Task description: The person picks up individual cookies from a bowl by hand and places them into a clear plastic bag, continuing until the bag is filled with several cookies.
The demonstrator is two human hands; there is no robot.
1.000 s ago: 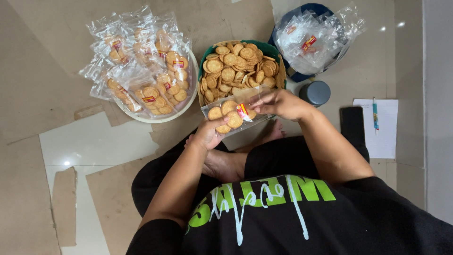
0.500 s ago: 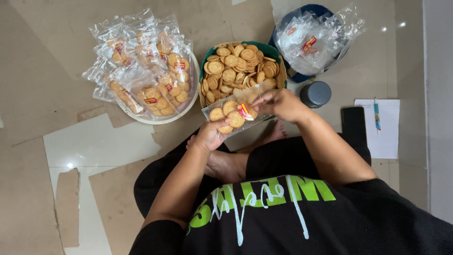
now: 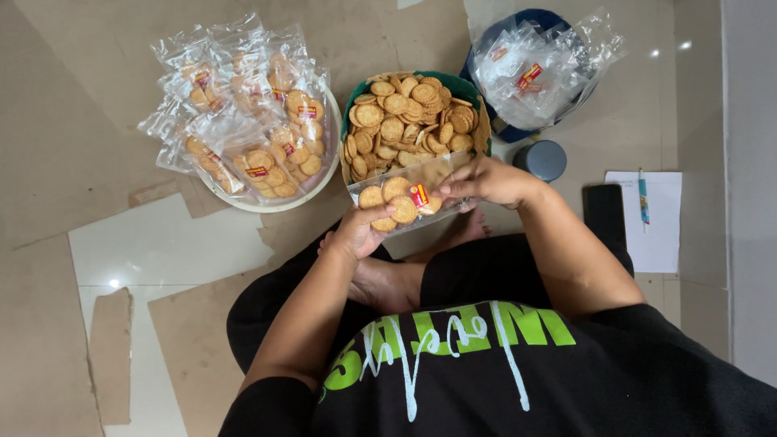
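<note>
Seated person, viewed from above, legs crossed on a tiled floor partly covered with cardboard sheets. The left hand (image 3: 356, 231) grips the lower left corner of a clear plastic bag (image 3: 405, 190) of round biscuits, thumb on top and fingers clamped beneath. The right hand (image 3: 486, 180) pinches the bag's right, open end, fingertips drawn together on the plastic. The bag is held above the feet, just in front of a green bowl (image 3: 465, 85) heaped with loose biscuits. Left of that bowl, a white basin (image 3: 267, 202) carries filled, sealed bags. To the right lie a dark round lid (image 3: 540, 159), a black phone (image 3: 604, 212) and a paper sheet with a pen (image 3: 654, 218). Farthest off, a blue container (image 3: 494, 125) holds empty bags.
</note>
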